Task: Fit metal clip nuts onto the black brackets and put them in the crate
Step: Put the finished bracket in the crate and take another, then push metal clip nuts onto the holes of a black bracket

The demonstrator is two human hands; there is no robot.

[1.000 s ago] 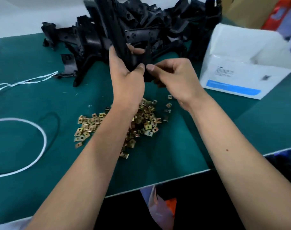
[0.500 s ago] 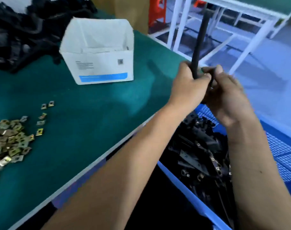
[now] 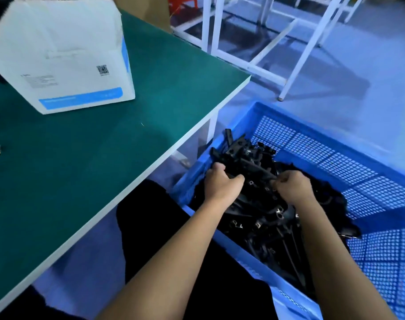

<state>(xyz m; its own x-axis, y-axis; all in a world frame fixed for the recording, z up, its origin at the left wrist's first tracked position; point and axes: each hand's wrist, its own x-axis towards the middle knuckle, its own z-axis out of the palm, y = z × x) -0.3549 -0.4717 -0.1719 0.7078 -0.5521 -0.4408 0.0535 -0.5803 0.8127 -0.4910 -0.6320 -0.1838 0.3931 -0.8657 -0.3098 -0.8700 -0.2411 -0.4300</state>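
Head view: a bracket going into the crate (image 3: 335,144) beside the table (image 3: 150,93).
Left hand (image 3: 221,184) and right hand (image 3: 292,187) each have a curled grip on one long bracket (image 3: 254,168) atop the pile; it looks stiff and light, best held near both ends.

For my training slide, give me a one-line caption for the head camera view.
Both hands, left and right, lower a black bracket onto the pile in the blue crate beside the green table.
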